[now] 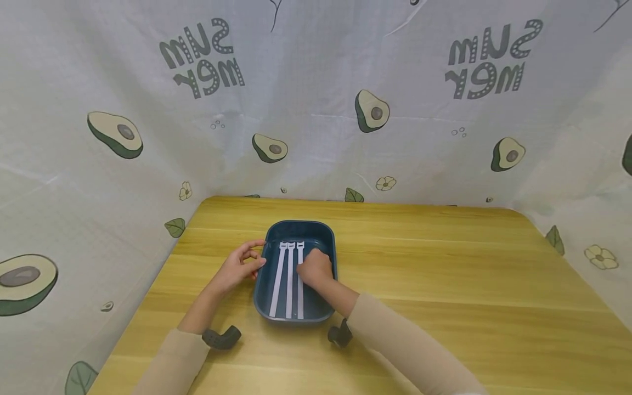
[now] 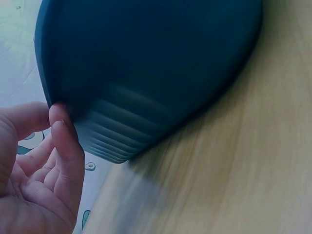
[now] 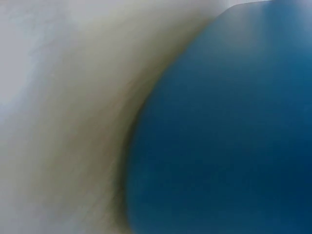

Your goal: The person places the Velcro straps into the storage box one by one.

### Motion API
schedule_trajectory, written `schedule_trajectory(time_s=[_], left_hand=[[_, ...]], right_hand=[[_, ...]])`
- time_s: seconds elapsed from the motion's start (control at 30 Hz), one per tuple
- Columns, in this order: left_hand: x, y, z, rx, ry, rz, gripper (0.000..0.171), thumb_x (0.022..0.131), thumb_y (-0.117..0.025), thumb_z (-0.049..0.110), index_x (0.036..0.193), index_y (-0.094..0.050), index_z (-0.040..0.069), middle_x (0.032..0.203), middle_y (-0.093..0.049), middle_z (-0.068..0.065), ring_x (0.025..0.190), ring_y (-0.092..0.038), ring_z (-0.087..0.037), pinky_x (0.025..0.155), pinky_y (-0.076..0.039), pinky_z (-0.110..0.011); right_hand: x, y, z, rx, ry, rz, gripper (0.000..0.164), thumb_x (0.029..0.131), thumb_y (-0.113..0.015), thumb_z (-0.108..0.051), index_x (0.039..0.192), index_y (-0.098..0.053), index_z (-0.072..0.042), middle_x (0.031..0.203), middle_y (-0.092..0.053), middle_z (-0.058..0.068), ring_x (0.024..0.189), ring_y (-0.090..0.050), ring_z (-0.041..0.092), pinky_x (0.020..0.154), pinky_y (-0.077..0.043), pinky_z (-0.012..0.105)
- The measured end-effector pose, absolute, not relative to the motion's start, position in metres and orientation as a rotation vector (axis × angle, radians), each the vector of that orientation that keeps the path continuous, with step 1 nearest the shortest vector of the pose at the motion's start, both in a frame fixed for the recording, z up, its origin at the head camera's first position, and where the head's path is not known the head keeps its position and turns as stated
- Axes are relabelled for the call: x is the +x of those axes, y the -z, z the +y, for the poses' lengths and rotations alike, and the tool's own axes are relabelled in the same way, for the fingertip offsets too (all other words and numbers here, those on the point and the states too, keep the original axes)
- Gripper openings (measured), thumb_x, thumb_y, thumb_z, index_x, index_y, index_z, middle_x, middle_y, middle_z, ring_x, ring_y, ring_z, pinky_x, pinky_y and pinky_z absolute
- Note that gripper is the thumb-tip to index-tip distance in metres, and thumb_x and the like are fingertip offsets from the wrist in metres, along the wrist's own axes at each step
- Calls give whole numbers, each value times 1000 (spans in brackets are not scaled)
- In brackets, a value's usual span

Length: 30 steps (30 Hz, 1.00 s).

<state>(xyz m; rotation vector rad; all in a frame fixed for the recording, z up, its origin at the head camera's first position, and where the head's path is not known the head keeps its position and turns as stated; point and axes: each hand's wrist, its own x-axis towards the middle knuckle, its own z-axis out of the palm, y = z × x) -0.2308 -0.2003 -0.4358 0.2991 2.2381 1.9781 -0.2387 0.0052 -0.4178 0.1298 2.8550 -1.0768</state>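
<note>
A dark blue rectangular tray [image 1: 260, 296] with rounded corners stands on the table. Three white strap-like cable ties [image 1: 289, 282] lie lengthwise inside it, slotted heads at the far end. My left hand [image 1: 243, 262] pinches the tray's left rim between thumb and fingers, as the left wrist view shows close up. Inside the tray, toward its right side, is my right hand [image 1: 316, 267] with curled fingers. It sits against the rightmost tie; its fingertips are hidden, so whether it holds anything cannot be told. In the right wrist view the tray's blue wall [image 3: 224, 136] hides that hand.
The wooden table [image 1: 444, 274] extends widely to the tray's right. White cloth [image 1: 316, 71] printed with avocados hangs behind and at both sides. Dark wrist-mounted devices sit at the left wrist [image 1: 222, 337] and right wrist [image 1: 340, 333], close to the tray's near corners.
</note>
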Motion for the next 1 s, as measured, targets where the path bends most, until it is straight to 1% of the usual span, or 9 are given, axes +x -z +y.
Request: schedule_trajectory(time_s=[0.07,0.1,0.2,0.23,0.3,0.47,0.67,0.77,1.0], left_hand=[[-230,436,-200,292,-1982,2236,50,95,-62,4,140,-41,-6,90,-54,-10,60,-50,-14,56,-48,-21],[-230,436,-200,290,-1984,2236,50,95,-62,4,139,-42,-6,90,-54,-10,60,-50,-14,56,-48,-21],[-229,435,-200,290,-1985,2237,50,95,-62,4,139,-42,-6,90,-54,-10,60,-50,-14,56,-48,-21],[-229,435,-199,291,-1984,2239,50,95,-62,4,139,-42,-6,90,-54,-10,60,-50,-13,56,-48,-21],[-229,435,-199,294,-1981,2243,50,95,-62,4,139,-42,-6,90,-54,-11,60,-50,-13,56,-48,-21],[-229,435,-198,298,-1972,2250,50,95,-62,5,139,-42,-6,90,-55,-11,60,-50,-14,56,-48,-22],[-229,434,-199,297,-1966,2256,50,95,-62,5,140,-42,-5,90,-54,-11,60,-50,-14,56,-48,-22],[-228,434,-200,297,-1969,2255,50,95,-62,5,140,-42,-5,90,-53,-11,60,-50,-14,57,-48,-22],[-227,429,-199,292,-1930,2312,49,95,-63,7,139,-43,-5,92,-54,-13,62,-53,-17,58,-50,-25]], right_hand=[[-237,417,6,107,1145,2865,27,85,-67,-6,62,-53,-4,54,-42,2,49,-45,16,45,-33,26],[-236,416,6,103,1193,2867,24,85,-67,-6,65,-53,-4,57,-44,2,51,-46,16,46,-34,26],[-232,411,7,87,1368,2862,10,85,-67,-6,82,-59,-3,69,-54,4,61,-52,17,53,-44,28],[-231,409,8,73,1438,2856,9,86,-67,-6,87,-59,-3,73,-56,5,64,-53,18,56,-46,29],[-227,405,11,47,1575,2810,9,87,-67,-7,92,-62,-2,74,-59,6,63,-57,19,57,-49,30],[-217,398,24,-91,1910,2609,9,90,-66,-6,95,-62,0,72,-59,5,57,-60,19,57,-53,26],[-198,387,47,-344,2263,2359,9,92,-65,-1,95,-61,6,71,-59,8,56,-56,14,57,-53,21],[-192,386,59,-343,2353,2283,7,92,-64,2,94,-60,8,69,-58,9,56,-56,13,56,-52,21],[-184,396,98,-338,2375,2290,15,92,-64,1,96,-59,14,69,-58,7,59,-57,11,58,-53,22]])
